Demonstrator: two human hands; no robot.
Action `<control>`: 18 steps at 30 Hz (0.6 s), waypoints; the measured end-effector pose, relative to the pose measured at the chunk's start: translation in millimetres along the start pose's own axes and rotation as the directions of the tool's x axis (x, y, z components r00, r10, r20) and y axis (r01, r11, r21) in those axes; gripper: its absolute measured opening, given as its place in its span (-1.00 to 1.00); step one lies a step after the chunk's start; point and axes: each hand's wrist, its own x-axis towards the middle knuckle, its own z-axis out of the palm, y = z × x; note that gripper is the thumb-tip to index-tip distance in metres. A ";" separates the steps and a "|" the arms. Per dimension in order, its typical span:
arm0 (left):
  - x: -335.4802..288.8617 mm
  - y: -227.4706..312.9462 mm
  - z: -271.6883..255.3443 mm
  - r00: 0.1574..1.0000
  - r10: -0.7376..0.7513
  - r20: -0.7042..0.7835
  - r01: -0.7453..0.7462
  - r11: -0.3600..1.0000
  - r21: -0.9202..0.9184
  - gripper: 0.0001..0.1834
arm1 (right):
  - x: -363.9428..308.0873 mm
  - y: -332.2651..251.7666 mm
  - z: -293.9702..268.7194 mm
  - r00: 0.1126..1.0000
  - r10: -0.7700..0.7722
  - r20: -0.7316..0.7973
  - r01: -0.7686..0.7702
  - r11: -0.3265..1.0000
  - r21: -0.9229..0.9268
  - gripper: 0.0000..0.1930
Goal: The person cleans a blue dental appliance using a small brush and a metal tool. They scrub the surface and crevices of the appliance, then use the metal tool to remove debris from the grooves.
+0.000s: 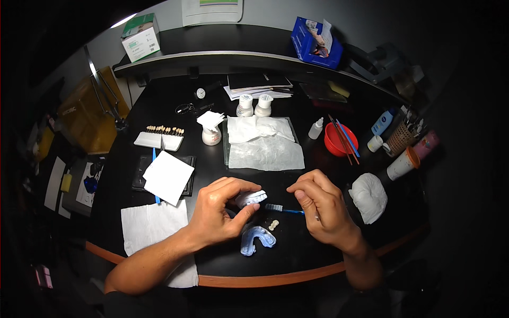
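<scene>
Taking clock positions from the white dental model (251,199), the left hand (220,206) has it pinched narrowly between thumb and fingers, tooth row facing outward, above the black desk (222,268). The right hand (324,209) sits at 3 o'clock, well apart, fingers curled and thumb close to them; a brush (274,208) with a blue handle points in from beneath it — whether that hand grips the handle, I can't fairly tell from this angle. A blue U-shaped piece (255,233) lies at 6 o'clock, and a small cream tooth piece (273,225) at between 4 and 5. Further out are a red bowl (332,142) at 2 o'clock — thin sticks across it — and a white square pad (168,177) toward 9.
</scene>
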 end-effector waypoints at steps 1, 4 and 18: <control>1.5 -2.1 -1.2 1.000 0.009 0.022 -0.009 1.000 0.007 -0.69 | -1.6 4.3 -0.5 1.000 0.009 -0.022 -0.009 1.000 0.008 -0.91; 4.9 -6.6 -8.3 0.999 -0.026 0.037 0.022 0.994 0.106 -0.70 | -6.5 20.7 0.5 0.975 0.080 0.207 -0.055 0.991 -0.123 -0.84; 3.7 -14.1 -8.6 0.996 -0.076 0.054 0.066 0.982 0.176 -0.58 | -1.0 27.1 -1.1 0.968 0.162 0.190 -0.141 0.983 -0.119 -0.93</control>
